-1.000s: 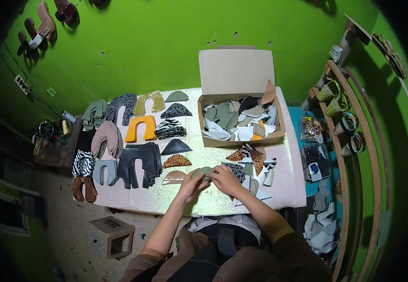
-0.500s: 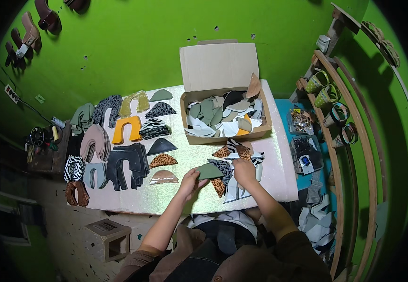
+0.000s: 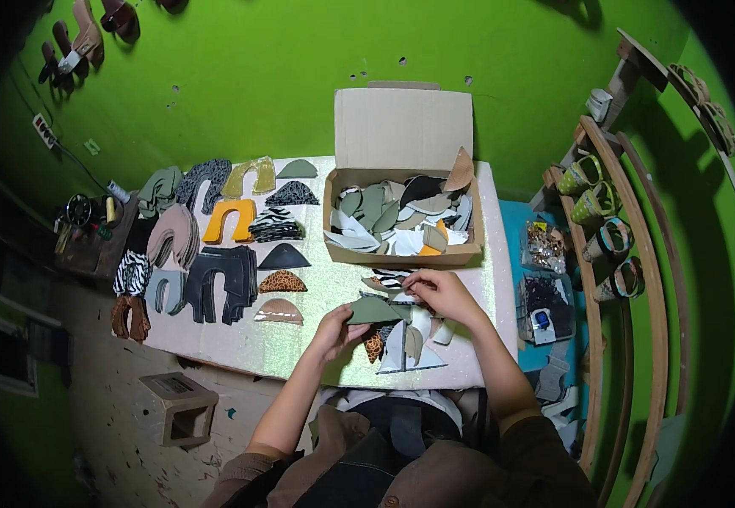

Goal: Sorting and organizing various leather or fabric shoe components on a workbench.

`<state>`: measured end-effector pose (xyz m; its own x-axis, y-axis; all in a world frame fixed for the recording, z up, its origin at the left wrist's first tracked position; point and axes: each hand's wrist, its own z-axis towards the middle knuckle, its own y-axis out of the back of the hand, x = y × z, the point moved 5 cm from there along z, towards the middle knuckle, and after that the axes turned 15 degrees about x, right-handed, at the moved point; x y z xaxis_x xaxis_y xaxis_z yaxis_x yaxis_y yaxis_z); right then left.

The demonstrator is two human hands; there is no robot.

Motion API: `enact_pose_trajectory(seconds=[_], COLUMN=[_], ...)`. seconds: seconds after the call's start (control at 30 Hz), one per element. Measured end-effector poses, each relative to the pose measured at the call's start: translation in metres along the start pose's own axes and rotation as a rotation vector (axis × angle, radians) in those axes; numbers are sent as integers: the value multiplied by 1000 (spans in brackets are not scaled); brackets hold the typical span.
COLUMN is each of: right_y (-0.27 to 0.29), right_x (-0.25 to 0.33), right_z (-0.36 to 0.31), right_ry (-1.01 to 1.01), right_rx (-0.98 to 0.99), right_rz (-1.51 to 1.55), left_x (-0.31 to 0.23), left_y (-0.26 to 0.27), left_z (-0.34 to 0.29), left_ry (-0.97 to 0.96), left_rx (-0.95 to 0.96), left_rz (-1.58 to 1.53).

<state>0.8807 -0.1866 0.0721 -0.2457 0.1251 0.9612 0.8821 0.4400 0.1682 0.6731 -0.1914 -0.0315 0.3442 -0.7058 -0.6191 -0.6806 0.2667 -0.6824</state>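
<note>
The left hand (image 3: 334,332) grips a green half-moon piece (image 3: 373,311) above the worktop (image 3: 317,271), toward its front edge. The right hand (image 3: 442,295) bends narrowly over loose scraps (image 3: 394,345); from here I cannot tell whether it pinches one.

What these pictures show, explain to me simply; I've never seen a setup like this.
There is no machine here: these are a person's own two bare hands. Every picture comes from the left of two wide fisheye cameras worn on that person's head, looking down, so straight edges bend near the rim.

The left hand holds a green half-moon piece. The right hand is at a loose pile of mixed pieces; whether its fingers grip one is hard to tell.

On the left of the table lie arch-shaped pieces, with a column of half-moon pieces beside them. Toward the wall stands an open cardboard box filled with more pieces.
</note>
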Motion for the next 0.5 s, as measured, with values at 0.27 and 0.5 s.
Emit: enact_pose_trajectory(seconds=[0.27, 0.5], right_y=[-18, -19], right_x=[15, 0], right_z=[-8, -18], right_ry=[158, 237], right_rx=[190, 195], right_rz=[-54, 177], left_x=[17, 28], left_y=[-28, -41], left_z=[1, 2], left_ry=[-2, -33], left_rx=[178, 172], left_rz=[-223, -297])
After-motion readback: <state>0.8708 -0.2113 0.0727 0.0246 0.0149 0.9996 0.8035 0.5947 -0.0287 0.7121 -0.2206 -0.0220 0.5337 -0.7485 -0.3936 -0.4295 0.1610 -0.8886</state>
